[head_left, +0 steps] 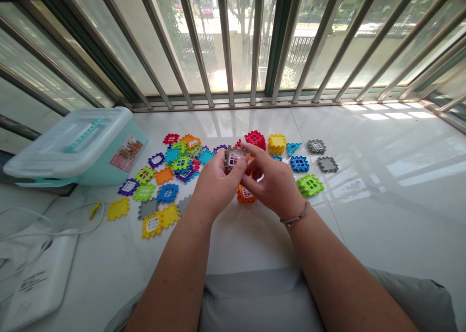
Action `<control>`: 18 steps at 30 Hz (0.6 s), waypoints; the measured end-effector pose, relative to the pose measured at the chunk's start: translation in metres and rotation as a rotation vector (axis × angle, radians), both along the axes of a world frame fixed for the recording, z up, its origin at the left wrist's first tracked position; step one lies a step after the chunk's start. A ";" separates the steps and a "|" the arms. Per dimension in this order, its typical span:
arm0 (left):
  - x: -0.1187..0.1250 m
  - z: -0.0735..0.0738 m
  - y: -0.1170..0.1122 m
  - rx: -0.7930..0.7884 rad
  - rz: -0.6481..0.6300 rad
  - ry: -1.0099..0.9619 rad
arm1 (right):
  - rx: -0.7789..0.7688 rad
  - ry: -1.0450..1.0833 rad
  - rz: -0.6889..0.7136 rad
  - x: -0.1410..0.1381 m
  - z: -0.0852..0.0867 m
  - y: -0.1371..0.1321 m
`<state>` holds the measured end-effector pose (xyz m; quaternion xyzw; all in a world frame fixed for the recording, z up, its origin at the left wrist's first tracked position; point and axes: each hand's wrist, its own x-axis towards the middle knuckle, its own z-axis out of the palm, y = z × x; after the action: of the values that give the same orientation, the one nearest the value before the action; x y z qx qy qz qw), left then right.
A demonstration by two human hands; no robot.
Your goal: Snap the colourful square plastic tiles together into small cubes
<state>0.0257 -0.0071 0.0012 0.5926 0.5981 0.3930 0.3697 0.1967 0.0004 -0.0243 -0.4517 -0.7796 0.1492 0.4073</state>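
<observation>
Both hands meet in front of me around a grey interlocking building tile [235,158] with a white window insert. My left hand [218,184] grips it, the thumb lying along its lower right side. My right hand [269,176] has its fingers curled against the tile's right side and partly hides it. Below them on the floor sits an orange tile piece [246,194] with a white window. Behind the hands stand a red stack of tiles [255,139] and a yellow stack [277,143]. Some pieces are hidden behind my fingers.
Many coloured tiles, such as a yellow one [118,209], lie scattered at left. Blue [299,163], green [310,185] and grey [327,164] pieces lie at right. A lidded teal box [109,152], a white device [43,278] with cables and window bars [225,45] surround the floor.
</observation>
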 end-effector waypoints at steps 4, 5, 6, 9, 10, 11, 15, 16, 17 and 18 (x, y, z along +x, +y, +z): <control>0.001 0.001 0.000 0.013 0.008 0.077 | -0.024 -0.027 0.003 0.000 -0.002 0.002; 0.002 0.002 0.000 0.018 0.013 0.104 | -0.036 -0.033 0.004 0.000 -0.003 0.002; 0.002 0.002 0.000 0.021 0.018 0.129 | -0.048 -0.040 0.004 0.000 -0.003 0.003; 0.002 0.001 0.000 0.019 0.033 0.180 | -0.075 -0.063 0.004 -0.001 -0.005 0.003; 0.002 0.001 0.001 0.016 0.036 0.192 | -0.077 -0.071 0.002 -0.001 -0.005 0.004; 0.002 0.001 0.001 0.011 0.040 0.203 | -0.076 -0.077 0.000 -0.002 -0.006 0.004; 0.003 0.001 0.001 0.013 0.042 0.219 | -0.064 -0.076 0.004 0.000 -0.006 0.004; 0.003 0.001 0.001 0.019 0.040 0.217 | -0.059 -0.074 0.006 0.000 -0.006 0.004; 0.003 0.002 0.001 0.027 0.038 0.214 | -0.052 -0.073 0.007 0.001 -0.006 0.005; 0.003 0.002 0.001 0.034 0.034 0.208 | -0.045 -0.071 0.007 0.002 -0.006 0.005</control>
<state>0.0291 -0.0065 0.0030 0.6262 0.6365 0.3457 0.2886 0.1983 0.0050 -0.0305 -0.4631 -0.7916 0.1518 0.3686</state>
